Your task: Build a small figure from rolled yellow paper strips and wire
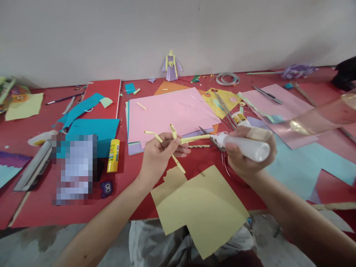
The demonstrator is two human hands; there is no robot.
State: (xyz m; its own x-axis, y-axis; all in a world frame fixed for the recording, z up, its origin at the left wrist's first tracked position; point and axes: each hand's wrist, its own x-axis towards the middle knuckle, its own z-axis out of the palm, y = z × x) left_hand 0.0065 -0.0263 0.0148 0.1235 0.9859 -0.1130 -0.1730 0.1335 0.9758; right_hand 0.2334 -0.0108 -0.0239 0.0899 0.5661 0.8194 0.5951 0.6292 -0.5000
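Pinched in my left hand (164, 152) is a pale yellow paper stick figure (196, 138), made of thin rolled tubes with bent limbs. One long tube of it points right, toward my other hand. My right hand (251, 155) is wrapped round a white glue bottle (247, 146), tilted with its nozzle to the left, at or very close to that tube's end. Whether they touch I cannot tell. Scissors (213, 137) lie behind the nozzle, partly hidden. Below my hands a yellow paper sheet (200, 207) overhangs the table's front edge.
Pink paper sheets (167, 111) are stacked behind my hands. A yellow glue stick (113, 155) stands at the left, near a small purple figure (106, 189). A paper doll (171, 66) leans on the wall. A clear tape roll or cup-like tube (319, 115) juts in from the right.
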